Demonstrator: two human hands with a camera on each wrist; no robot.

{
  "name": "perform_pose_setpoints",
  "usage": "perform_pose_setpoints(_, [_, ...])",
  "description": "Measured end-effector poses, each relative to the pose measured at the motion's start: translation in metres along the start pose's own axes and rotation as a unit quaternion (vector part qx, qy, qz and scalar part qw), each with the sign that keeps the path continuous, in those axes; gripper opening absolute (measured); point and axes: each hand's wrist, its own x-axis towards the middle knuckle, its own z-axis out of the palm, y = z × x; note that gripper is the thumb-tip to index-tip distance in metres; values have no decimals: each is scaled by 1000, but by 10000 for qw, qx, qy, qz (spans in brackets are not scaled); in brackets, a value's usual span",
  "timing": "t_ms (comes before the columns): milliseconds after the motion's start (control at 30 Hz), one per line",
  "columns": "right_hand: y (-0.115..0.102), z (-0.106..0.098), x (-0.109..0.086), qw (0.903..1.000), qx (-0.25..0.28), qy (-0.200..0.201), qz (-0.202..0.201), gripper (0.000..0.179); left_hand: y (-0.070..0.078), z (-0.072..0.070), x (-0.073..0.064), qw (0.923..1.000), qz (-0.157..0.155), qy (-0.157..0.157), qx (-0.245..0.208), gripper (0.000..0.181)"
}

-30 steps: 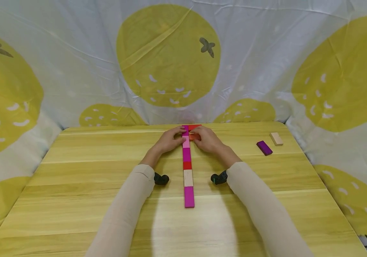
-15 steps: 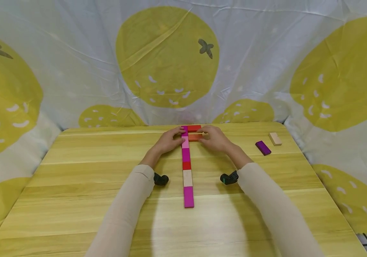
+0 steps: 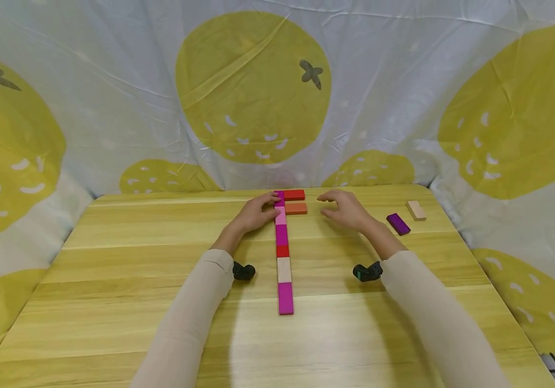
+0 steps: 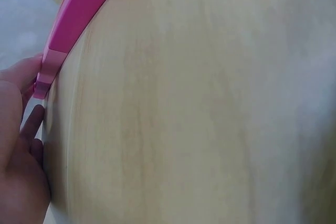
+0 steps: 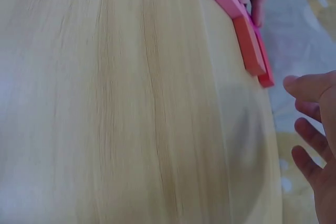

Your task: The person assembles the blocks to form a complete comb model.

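A straight row of flat blocks runs down the table's middle: a magenta block (image 3: 279,198) at the far end, a pink block (image 3: 281,217), a magenta one, a red one, a plain wooden block (image 3: 284,269) and a magenta block (image 3: 286,298) nearest. From the far end, a red block (image 3: 294,194) and an orange block (image 3: 296,208) jut rightward, parallel with a gap between. My left hand (image 3: 256,213) touches the row's far left side, its fingers at the magenta block and its thumb at the pink one. My right hand (image 3: 347,210) hovers right of the orange block, holding nothing, fingers loosely bent.
A purple block (image 3: 398,224) and a plain wooden block (image 3: 416,210) lie loose at the right of the table (image 3: 127,302). Behind the far edge hangs a white curtain (image 3: 374,81) with yellow fruit prints.
My right hand has let go of the orange block and moved right, away from it. The left hand stays by the row, and the blocks lie nearly as before.
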Motion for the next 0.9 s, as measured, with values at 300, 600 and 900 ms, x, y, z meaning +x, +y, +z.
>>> perform_pose_setpoints(300, [20, -15, -23, 9996, -51, 94, 247, 38, 0, 0, 0, 10000, -41, -42, 13, 48])
perform_pose_setpoints(600, [39, -32, -47, 9975, 34, 133, 691, 38, -1, 1, 1, 10000, -5, -1, 22, 48])
perform_pose_setpoints(900, [61, -47, -72, 9954, -24, 382, 877, 36, -1, 1, 0, 10000, -55, -12, -1, 47])
